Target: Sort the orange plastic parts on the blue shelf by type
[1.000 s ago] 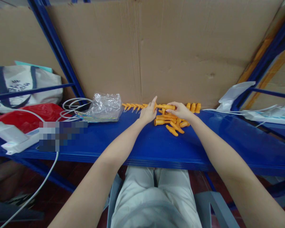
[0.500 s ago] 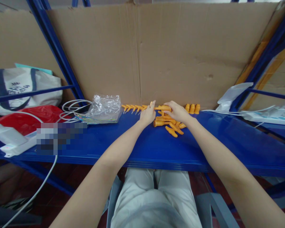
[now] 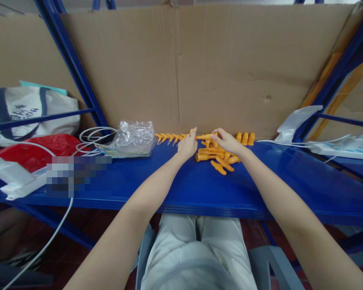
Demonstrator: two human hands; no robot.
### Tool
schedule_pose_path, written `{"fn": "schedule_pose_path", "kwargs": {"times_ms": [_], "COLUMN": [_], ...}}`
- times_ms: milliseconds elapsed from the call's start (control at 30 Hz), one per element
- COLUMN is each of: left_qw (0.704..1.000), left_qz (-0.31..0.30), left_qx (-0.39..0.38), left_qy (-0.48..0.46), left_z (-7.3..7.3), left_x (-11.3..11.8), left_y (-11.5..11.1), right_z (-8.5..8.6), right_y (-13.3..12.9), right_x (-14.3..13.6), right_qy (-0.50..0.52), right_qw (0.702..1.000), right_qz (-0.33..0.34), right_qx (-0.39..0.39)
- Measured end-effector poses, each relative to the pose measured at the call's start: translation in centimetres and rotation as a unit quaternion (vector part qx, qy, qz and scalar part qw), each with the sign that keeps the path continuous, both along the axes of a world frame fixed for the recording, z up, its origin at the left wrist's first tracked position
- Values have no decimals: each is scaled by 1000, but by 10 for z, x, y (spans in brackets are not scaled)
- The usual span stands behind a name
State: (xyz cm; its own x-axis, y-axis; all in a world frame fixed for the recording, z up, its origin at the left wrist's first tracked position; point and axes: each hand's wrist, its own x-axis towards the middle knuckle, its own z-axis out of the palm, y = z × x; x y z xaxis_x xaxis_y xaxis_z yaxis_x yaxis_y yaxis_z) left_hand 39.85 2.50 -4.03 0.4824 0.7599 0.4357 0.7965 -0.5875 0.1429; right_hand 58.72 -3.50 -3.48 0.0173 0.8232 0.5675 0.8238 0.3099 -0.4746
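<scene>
A ridged orange plastic piece (image 3: pixel 205 137), wider at its right end, lies level between my hands. My left hand (image 3: pixel 187 146) is closed around its left end, hiding that part. At the wider end, my right hand (image 3: pixel 224 141) pinches with thumb and fingertips. Just left of my left hand runs a row of orange corkscrew handles (image 3: pixel 167 137) with thin metal spirals pointing toward me. Below my hands is a loose pile of orange parts (image 3: pixel 210 154), some long and ridged, with curved handle-like ones (image 3: pixel 218 167) at its front.
Several short orange sleeves (image 3: pixel 244 139) stand in a row to the right. A clear plastic bag (image 3: pixel 133 139), white cables (image 3: pixel 90 139) and a red bag (image 3: pixel 48 149) occupy the left. Cardboard (image 3: pixel 224 68) walls the back of the blue shelf (image 3: pixel 181 187); a power strip (image 3: pixel 345 151) lies right.
My right hand has shifted slightly right and its grip has changed from fingers over the piece to a fingertip pinch. The left hand stays nearly still, the orange piece between them.
</scene>
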Motion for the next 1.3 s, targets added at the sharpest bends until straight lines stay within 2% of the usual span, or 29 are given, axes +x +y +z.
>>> {"fn": "schedule_pose_path", "kwargs": {"times_ms": [133, 233, 367, 500, 600, 800, 900, 1000, 1167, 1300], "left_qw": [1000, 1000, 1000, 1000, 1000, 1000, 1000, 1000, 1000, 1000], "left_qz": [2, 4, 7, 6, 5, 8, 11, 10, 8, 6], "left_qx": [-1, 3, 4, 4, -1, -10, -11, -12, -5, -2], "left_qy": [0, 0, -4, -6, -4, -5, -5, 0, 11, 11], "left_z": [0, 0, -1, -1, -1, -1, -1, -1, -2, -2], "left_x": [0, -1, -1, -2, -3, -3, -3, -2, -2, -2], "left_y": [0, 1, 3, 3, 3, 4, 4, 5, 5, 4], "right_z": [0, 2, 1, -3, -4, 1, 3, 2, -3, -4], "right_y": [2, -1, -2, 3, 5, 0, -2, -2, 1, 3], "right_x": [6, 6, 3, 3, 4, 5, 5, 3, 4, 8], "right_qy": [-64, -67, 25, 77, 46, -76, -73, -18, 31, -28], "right_qw": [996, 996, 1000, 995, 999, 996, 995, 999, 996, 999], "right_qz": [28, 27, -9, 6, 9, 19, 21, -7, -38, -21], "right_qx": [52, 55, -2, -59, -22, 50, 61, 43, -71, -23]}}
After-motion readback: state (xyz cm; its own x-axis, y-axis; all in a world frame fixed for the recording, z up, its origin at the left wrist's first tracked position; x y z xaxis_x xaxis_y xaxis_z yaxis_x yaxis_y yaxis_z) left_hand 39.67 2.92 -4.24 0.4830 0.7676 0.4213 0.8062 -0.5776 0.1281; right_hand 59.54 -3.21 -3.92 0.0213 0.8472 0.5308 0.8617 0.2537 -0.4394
